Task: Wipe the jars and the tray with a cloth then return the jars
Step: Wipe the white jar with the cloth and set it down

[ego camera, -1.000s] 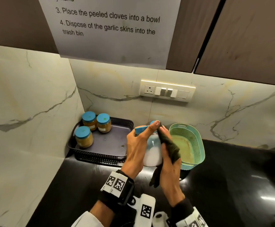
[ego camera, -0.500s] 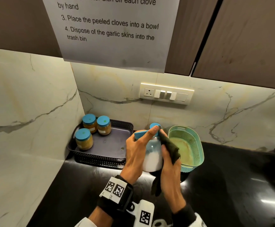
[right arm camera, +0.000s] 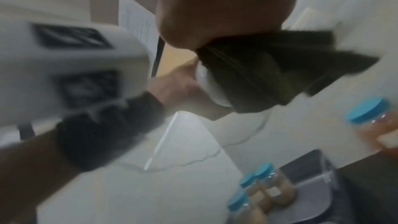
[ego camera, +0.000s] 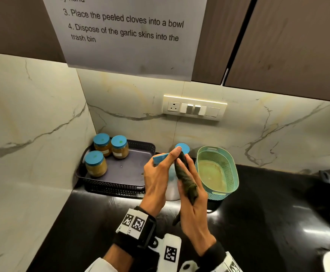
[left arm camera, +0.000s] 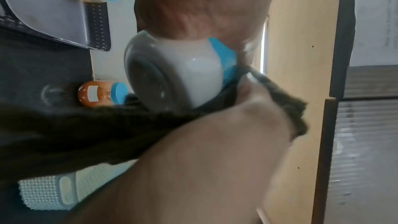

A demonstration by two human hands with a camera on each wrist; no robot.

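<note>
Black polished counter (ego camera: 258, 213) runs into a marble-walled corner, and from the head view a dark perforated plastic tray (ego camera: 120, 185) sits in that back-left corner with three amber-filled glass jars with blue lids (ego camera: 96, 163) grouped at its left end. Its right half is bare. Just past the tray's right edge, the left hand (ego camera: 156, 179) is clamped round a white-filled glass jar with a blue lid (ego camera: 172, 189), lifted off the counter, while the right hand (ego camera: 193, 209) presses a dark green cloth (ego camera: 185, 181) against its side. A mint-green perforated basket (ego camera: 229, 173) stands close on the right, and another blue-lidded jar (ego camera: 182, 147) peeks up behind the fingers near the back wall.

From the left wrist, the white jar (left arm camera: 185, 74) lies tipped, its base towards the camera, the cloth (left arm camera: 86, 134) wrapped under it. An orange-filled jar (left arm camera: 94, 94) stands on the counter beyond.

From the right wrist, which is blurred, the cloth (right arm camera: 258, 74) is pinched in the palm against the jar.

I judge the jar-wiping step is in hand, with the tray not yet wiped. Next the jar likely needs turning in the grip, then setting down; room is tight between the tray edge and basket, open towards the counter's front.
</note>
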